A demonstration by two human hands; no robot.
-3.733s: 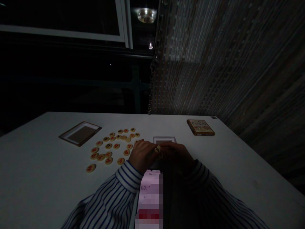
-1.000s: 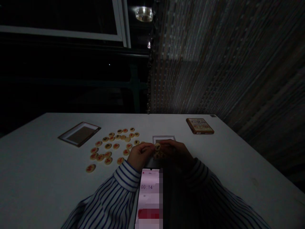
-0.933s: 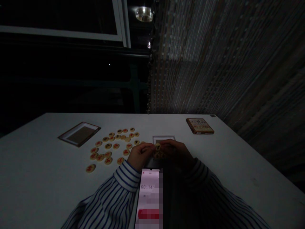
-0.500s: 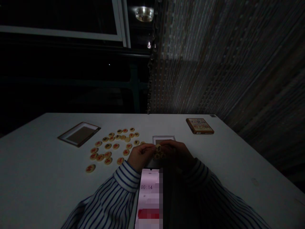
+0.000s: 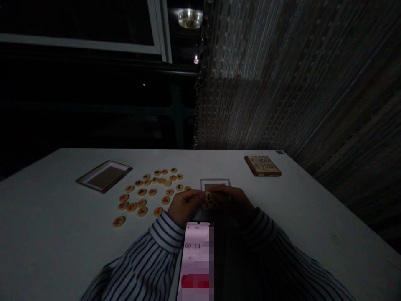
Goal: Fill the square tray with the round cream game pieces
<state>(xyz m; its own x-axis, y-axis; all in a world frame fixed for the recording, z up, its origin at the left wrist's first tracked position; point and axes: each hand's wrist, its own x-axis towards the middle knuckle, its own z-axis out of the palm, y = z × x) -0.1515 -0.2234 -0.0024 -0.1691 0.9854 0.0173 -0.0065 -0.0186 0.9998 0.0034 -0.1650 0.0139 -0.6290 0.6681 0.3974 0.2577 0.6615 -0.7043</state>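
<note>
The scene is dim. My left hand (image 5: 184, 205) and my right hand (image 5: 233, 200) meet at the middle of a white table (image 5: 62, 251), fingers curled. Between their fingertips I pinch a round pale game piece (image 5: 208, 196), with more pale pieces just under it, partly hidden. Several round pieces (image 5: 147, 193) with red or dark marks lie scattered left of my left hand. A small white-rimmed tray (image 5: 215, 183) sits just beyond my fingers. Both sleeves are striped.
A phone (image 5: 196, 259) with a lit screen stands close to the camera between my arms. An empty box half (image 5: 105, 175) lies at the far left. A printed box lid (image 5: 262, 165) lies at the far right. A beaded curtain (image 5: 282, 83) hangs behind the table.
My hands have stayed together at the same spot. The pinched piece has dropped slightly, closer to the pieces beneath it.
</note>
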